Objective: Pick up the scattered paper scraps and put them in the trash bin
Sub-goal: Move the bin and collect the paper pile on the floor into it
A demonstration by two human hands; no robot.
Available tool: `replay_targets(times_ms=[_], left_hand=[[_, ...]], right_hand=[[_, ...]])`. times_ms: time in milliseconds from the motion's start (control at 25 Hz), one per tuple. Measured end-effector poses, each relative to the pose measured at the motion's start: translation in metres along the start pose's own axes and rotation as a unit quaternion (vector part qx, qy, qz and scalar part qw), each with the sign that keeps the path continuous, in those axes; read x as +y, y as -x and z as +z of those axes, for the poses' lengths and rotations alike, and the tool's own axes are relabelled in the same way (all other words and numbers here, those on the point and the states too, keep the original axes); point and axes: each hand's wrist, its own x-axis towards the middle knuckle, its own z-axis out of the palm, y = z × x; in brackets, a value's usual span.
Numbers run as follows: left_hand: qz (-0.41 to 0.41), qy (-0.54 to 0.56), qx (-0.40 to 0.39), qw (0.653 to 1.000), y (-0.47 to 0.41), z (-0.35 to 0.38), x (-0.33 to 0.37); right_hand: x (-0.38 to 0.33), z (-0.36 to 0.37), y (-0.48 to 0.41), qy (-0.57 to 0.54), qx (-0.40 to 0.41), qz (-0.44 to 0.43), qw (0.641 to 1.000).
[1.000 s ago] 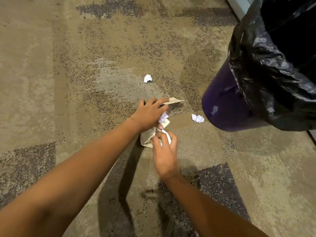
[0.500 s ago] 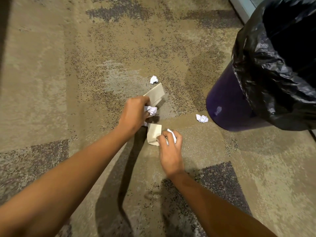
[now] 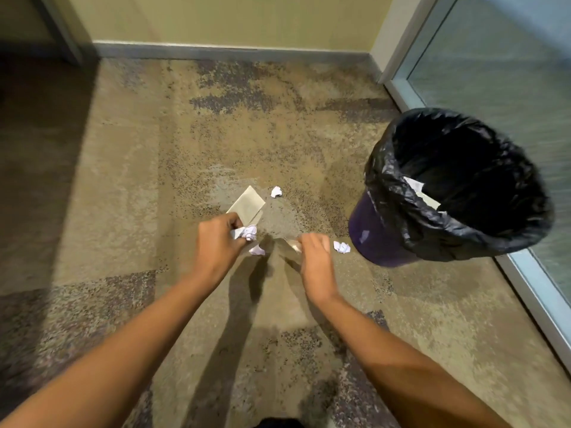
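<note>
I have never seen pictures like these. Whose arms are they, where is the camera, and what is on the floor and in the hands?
There is no machine: these are a person's two bare arms, seen by one camera worn on the head, looking down. The left hand grips a beige sheet and crumpled white scraps. The right hand pinches a blurred beige piece. The trash bin, lined with a black bag, already holds some paper. Loose on the carpet are a far scrap, a scrap near the bin and a scrap between the hands.
</note>
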Motion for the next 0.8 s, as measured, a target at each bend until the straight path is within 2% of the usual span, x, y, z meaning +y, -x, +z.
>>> replay_targets(times_ms=[160,280,360,440,520,600,640,720,800], left_hand=[[-0.005,0.113,0.029,0.993,0.009,-0.006,0.07],[0.043,0.151,0.029,0.987,0.014,-0.012,0.136],[0.063,0.177,0.029,0.982,0.015,-0.009,0.179],[0.032,0.183,0.026,0.982,0.013,-0.005,0.224],[-0.033,0.205,-0.032,0.978,0.003,0.008,0.263],[-0.076,0.255,-0.11,0.958,-0.013,0.03,0.294],[-0.087,0.285,-0.144,0.944,-0.017,0.036,0.306],[-0.093,0.335,-0.205,0.915,-0.021,0.045,0.319],[-0.068,0.338,-0.228,0.91,-0.015,0.049,0.317]], right_hand=[[-0.019,-0.086,-0.002,-0.049,0.173,-0.062,0.982],[-0.024,-0.157,-0.004,-0.046,0.269,-0.082,0.959],[-0.017,-0.195,-0.007,-0.046,0.335,-0.044,0.94],[-0.002,-0.222,-0.016,-0.073,0.382,0.052,0.92],[0.022,-0.242,-0.032,-0.12,0.386,0.192,0.894],[0.049,-0.258,-0.05,-0.173,0.325,0.331,0.869],[0.062,-0.265,-0.058,-0.212,0.289,0.364,0.86],[0.081,-0.275,-0.072,-0.297,0.241,0.358,0.852],[0.1,-0.277,-0.078,-0.338,0.215,0.327,0.856]])
